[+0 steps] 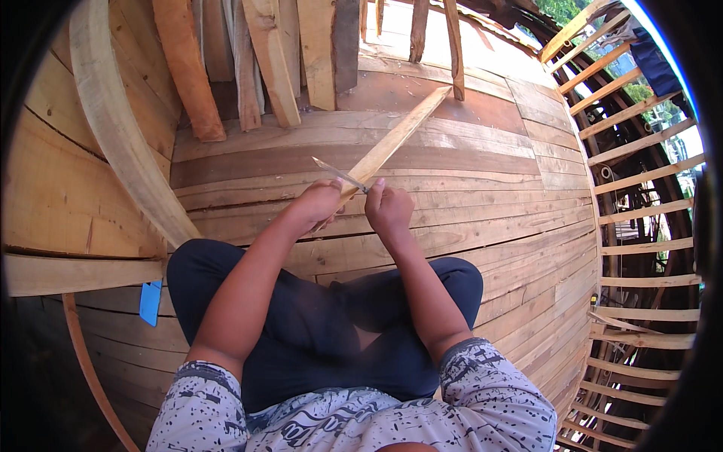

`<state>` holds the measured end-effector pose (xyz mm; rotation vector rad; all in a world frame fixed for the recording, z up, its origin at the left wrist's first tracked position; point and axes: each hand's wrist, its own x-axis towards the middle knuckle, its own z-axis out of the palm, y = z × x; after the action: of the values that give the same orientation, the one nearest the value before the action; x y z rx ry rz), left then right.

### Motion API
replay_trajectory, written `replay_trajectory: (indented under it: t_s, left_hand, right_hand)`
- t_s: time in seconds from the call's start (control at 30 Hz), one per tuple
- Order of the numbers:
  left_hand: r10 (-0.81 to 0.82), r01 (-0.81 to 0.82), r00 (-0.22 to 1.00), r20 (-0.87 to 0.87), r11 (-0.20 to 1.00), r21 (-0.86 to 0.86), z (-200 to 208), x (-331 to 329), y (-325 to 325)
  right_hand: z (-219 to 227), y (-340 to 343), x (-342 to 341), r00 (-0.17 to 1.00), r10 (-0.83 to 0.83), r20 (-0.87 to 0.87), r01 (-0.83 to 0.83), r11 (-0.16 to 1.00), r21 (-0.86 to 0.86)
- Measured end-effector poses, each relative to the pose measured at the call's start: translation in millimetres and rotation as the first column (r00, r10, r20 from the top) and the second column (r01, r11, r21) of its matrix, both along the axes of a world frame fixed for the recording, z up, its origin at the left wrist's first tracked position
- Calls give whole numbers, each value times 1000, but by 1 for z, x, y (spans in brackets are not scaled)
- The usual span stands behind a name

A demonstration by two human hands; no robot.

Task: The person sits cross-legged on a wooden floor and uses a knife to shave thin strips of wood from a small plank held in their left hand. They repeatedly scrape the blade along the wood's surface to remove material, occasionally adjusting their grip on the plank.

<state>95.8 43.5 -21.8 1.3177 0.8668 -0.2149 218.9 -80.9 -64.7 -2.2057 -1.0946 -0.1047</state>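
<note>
A pale wooden strip (399, 143) slants above the plank floor (467, 211), in front of the seated person; its near end is mostly hidden at the left hand (321, 202), which is wrapped round it. A knife (337, 171) crosses the strip, blade tip to the left; whether its edge touches the wood cannot be told. The right hand (389, 209) is closed on the knife's handle, which the fist largely covers. The strip's pointed far end appears just beside a narrow upright (455, 53), though contact is unclear. Beyond lie thick timbers (273, 60), cut off above. Left of the dark-trousered legs (215, 282), a flat blue object (151, 303) is hard to identify. Right, past a row of slats (644, 248), the surroundings are cluttered and indistinct.
</note>
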Motion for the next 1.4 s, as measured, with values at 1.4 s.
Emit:
replay_trajectory:
  t_s: [1.4]
  left_hand:
    - [357, -218, 929, 94, 735, -642, -3, -14, 10]
  right_hand:
    - [35, -9, -18, 998, 68, -18, -67, 998, 15]
